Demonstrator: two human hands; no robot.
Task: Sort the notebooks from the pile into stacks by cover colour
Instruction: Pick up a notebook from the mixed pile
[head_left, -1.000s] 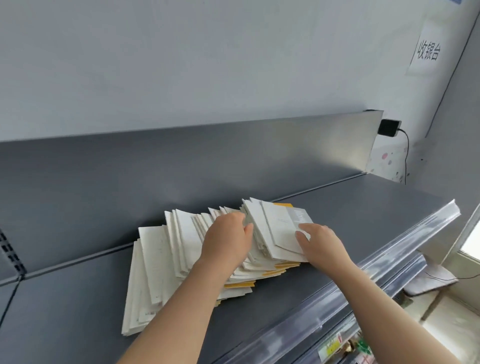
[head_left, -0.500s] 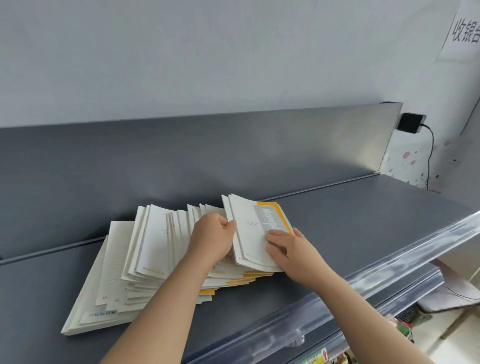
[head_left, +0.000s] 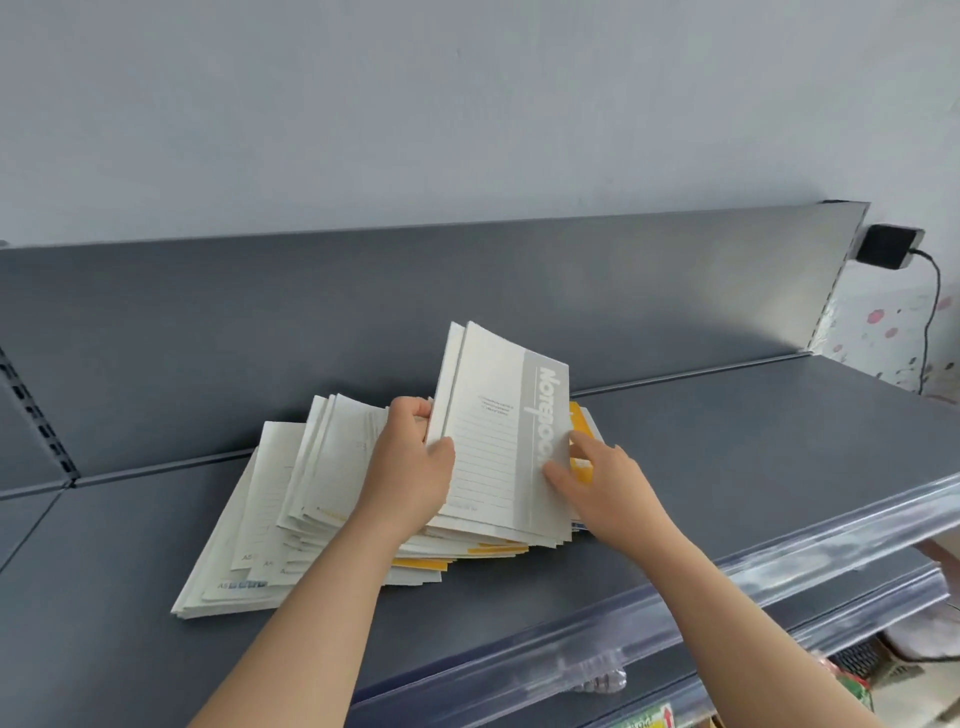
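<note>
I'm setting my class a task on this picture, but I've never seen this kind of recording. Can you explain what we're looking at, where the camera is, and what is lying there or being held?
There is no machine here: a person works with bare hands, and one camera worn on their head looks down at them. A fanned pile of notebooks lies on a dark grey shelf, mostly white covers. The left hand grips the left edge of a tilted-up grey-banded notebook. The right hand touches its right edge, over a yellow-banded notebook; whether it pinches is unclear.
</note>
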